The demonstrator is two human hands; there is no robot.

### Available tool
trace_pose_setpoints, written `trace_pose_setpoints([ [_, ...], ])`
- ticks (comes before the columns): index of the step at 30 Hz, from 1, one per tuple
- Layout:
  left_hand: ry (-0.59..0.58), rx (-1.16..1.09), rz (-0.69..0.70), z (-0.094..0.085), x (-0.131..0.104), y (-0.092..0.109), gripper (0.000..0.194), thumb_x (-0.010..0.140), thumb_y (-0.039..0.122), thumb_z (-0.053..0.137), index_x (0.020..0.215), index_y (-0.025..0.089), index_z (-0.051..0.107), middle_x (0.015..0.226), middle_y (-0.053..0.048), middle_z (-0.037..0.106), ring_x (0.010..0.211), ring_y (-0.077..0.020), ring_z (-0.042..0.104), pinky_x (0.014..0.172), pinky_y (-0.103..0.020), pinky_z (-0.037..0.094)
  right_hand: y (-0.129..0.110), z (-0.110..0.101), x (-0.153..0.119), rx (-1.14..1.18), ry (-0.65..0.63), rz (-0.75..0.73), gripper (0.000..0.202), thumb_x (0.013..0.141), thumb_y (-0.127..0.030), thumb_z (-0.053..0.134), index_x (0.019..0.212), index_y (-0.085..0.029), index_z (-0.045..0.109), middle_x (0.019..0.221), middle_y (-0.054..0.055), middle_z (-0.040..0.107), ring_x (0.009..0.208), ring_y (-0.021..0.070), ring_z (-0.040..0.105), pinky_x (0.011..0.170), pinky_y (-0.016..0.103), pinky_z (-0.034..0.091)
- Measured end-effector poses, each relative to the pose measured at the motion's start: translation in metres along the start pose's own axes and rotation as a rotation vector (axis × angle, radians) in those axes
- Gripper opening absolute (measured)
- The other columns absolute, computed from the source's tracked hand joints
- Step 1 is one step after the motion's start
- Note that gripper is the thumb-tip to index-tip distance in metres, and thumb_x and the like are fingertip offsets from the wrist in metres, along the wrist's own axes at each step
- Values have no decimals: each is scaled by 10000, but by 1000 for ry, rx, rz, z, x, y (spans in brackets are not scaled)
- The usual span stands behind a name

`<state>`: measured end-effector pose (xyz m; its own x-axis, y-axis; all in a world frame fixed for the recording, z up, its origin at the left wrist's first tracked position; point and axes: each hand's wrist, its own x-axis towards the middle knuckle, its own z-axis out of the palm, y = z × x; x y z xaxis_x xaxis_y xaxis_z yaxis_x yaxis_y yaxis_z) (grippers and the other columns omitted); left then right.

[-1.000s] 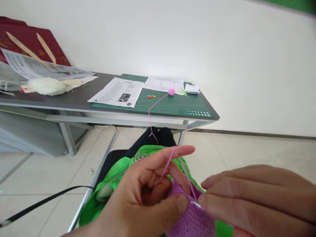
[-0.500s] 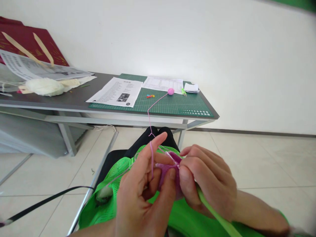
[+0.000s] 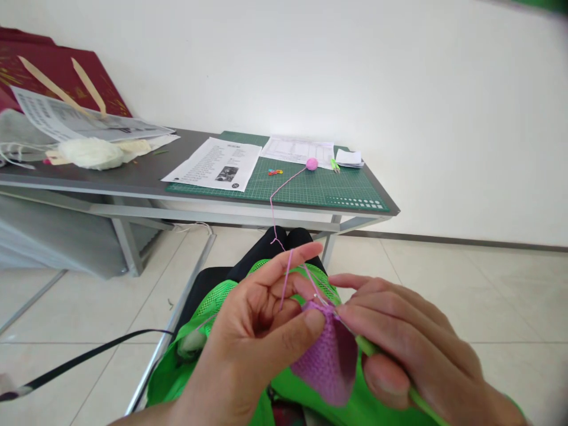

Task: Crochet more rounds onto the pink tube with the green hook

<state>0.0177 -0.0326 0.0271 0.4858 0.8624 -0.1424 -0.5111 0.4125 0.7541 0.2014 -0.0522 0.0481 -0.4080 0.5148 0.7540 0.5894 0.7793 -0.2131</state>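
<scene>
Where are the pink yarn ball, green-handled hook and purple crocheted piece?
Pink yarn ball (image 3: 312, 164): head view, its middle.
Green-handled hook (image 3: 365, 345): head view, its handle.
Purple crocheted piece (image 3: 326, 356): head view, its stitched side.

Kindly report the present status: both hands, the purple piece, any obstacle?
Left hand pinching purple crochet piece, yarn over raised finger. Right hand gripping green-handled hook, tip at piece's top edge. Nothing visible blocking either.

Your left hand (image 3: 251, 331) pinches, its index finger (image 3: 306, 254) extended; your right hand (image 3: 426, 349) grips just beside it, fingers (image 3: 381, 319) bent.
</scene>
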Motion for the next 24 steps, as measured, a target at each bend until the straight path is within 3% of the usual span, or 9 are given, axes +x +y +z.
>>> trace_pose_setpoints([
  [4, -32, 56, 14, -1, -1, 1, 472, 838, 208, 807, 1280, 336, 700, 828, 10, 665, 564, -36, 423, 542, -135, 340, -8, -10, 2, -62, -24, 18, 168, 949, -163, 565, 873, -178, 714, 698, 8, 737, 635, 168, 730, 860, 366, 690],
  [8, -28, 124, -11, 1, -2, 2, 467, 850, 240, 802, 1291, 341, 688, 837, 7, 647, 624, -64, 460, 568, -168, 338, -10, -15, 2, -140, -10, -21, 206, 916, -96, 597, 752, -191, 679, 582, -43, 681, 510, 103, 657, 846, 269, 682],
  [12, -22, 147, -27, 0, 0, -2, 468, 849, 266, 807, 1293, 354, 686, 761, 16, 597, 623, -76, 442, 541, -188, 280, -10, -18, 3, -170, 22, -62, 307, 969, -157, 586, 666, -186, 621, 540, -51, 652, 497, 64, 641, 818, 177, 660],
  [17, -66, 164, -7, -1, 2, -6, 379, 882, 261, 773, 1241, 360, 705, 734, 46, 542, 545, -55, 278, 506, -214, 214, -7, -24, 0, -133, -116, -9, 344, 1027, -201, 507, 697, -203, 602, 566, -70, 655, 542, 42, 653, 889, 156, 632],
  [20, -90, 184, -1, 0, 3, -7, 332, 901, 267, 755, 1218, 356, 710, 658, 75, 442, 534, -61, 220, 502, -217, 199, -4, -27, -3, -68, -120, 34, 347, 1041, -222, 472, 714, -214, 588, 543, -93, 605, 490, 28, 606, 904, 162, 624],
  [24, -155, 177, -22, -1, 5, -6, 359, 898, 275, 756, 1247, 333, 699, 776, 31, 550, 617, -69, 378, 566, -195, 294, 0, -24, -3, 38, -109, 7, 258, 983, -140, 521, 746, -181, 615, 564, -66, 607, 515, 50, 616, 885, 195, 637],
])
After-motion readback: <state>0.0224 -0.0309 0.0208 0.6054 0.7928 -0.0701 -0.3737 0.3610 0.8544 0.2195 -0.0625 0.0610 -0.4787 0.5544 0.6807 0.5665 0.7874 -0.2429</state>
